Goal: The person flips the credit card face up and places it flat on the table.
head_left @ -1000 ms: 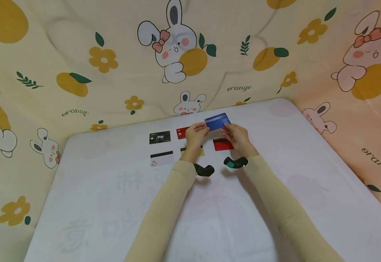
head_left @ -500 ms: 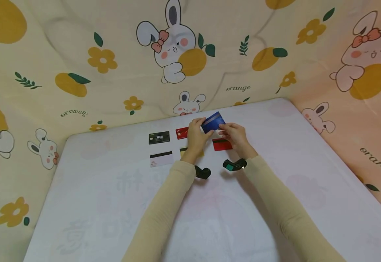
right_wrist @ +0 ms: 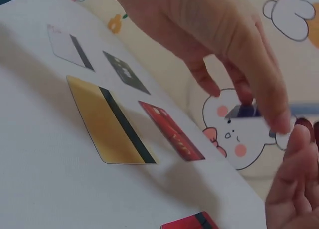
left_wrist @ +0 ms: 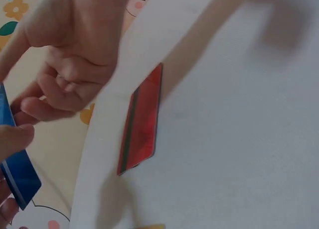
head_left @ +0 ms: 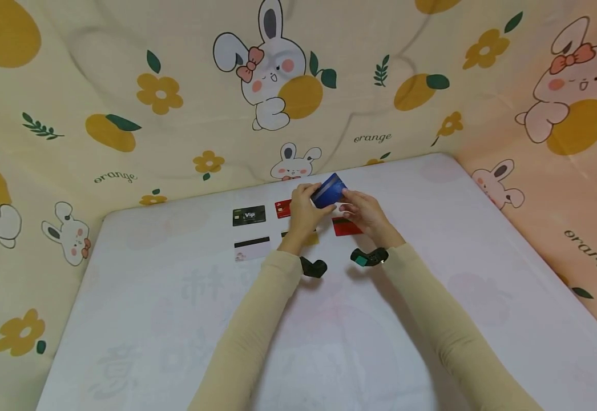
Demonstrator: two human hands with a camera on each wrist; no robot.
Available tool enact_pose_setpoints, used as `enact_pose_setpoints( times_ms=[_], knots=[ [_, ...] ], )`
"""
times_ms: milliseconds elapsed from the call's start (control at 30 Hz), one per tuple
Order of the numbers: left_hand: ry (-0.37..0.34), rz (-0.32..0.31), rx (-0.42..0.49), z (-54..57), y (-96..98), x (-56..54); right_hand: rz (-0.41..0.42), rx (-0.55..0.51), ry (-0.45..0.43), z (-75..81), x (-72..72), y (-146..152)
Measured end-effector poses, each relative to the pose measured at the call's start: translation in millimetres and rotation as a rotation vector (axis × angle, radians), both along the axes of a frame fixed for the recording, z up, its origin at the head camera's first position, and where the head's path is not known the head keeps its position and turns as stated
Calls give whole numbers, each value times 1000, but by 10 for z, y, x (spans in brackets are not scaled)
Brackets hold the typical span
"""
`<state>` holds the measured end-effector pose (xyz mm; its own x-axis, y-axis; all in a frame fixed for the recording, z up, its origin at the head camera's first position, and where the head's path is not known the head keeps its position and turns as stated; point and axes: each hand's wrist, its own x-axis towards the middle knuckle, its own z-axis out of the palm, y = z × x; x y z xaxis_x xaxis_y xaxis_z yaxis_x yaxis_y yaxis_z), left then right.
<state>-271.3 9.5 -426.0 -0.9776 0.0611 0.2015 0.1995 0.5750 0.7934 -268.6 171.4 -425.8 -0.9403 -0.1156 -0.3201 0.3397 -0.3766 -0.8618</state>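
Above the far part of the table, my left hand [head_left: 306, 214] pinches a blue bank card [head_left: 328, 190] by its left side, thumb in front of it. My right hand [head_left: 367, 212] holds the right edge of the same card between its fingertips. The card is tilted, with a grey stripe across its upper part, and appears nearly edge-on in the right wrist view. Under my right hand lies a red card with a dark stripe [head_left: 347, 227]. A gold card [right_wrist: 112, 124] and a red chip card [right_wrist: 172, 132] lie around my left hand, which partly covers both in the head view.
To the left of my hands lie a black "Vip" card [head_left: 249, 216] and a pale card with a black stripe [head_left: 252, 249]. The white-covered table [head_left: 175, 319] meets a cloth backdrop [head_left: 185, 68] printed with rabbits and oranges at its far edge.
The blue card has turned counterclockwise to a steeper tilt and shifted slightly left. My left hand has shifted its grip on the card, while the cards on the table stay put.
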Motion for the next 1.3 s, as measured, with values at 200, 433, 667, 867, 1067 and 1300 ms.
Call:
enact_pose_setpoints(
  times_ms=[200, 433, 667, 867, 1067, 1300],
  knots=[
    [17, -56, 110, 57, -21, 4, 129, -119, -85, -40, -4, 46],
    [60, -121, 201, 90, 11, -3, 254, -84, -150, -33, -12, 14],
    [68, -122, 216, 115, 54, 11, 342, -227, -204, -61, -8, -6],
    [56, -114, 230, 123, 74, 6, 333, -350, -210, -88, 15, -42],
    [48, -112, 215, 119, 78, -4, 186, -498, -292, -112, 29, -59],
    [22, -131, 270, 135, 51, 4, 65, -655, -319, -81, -8, -20]
  ],
)
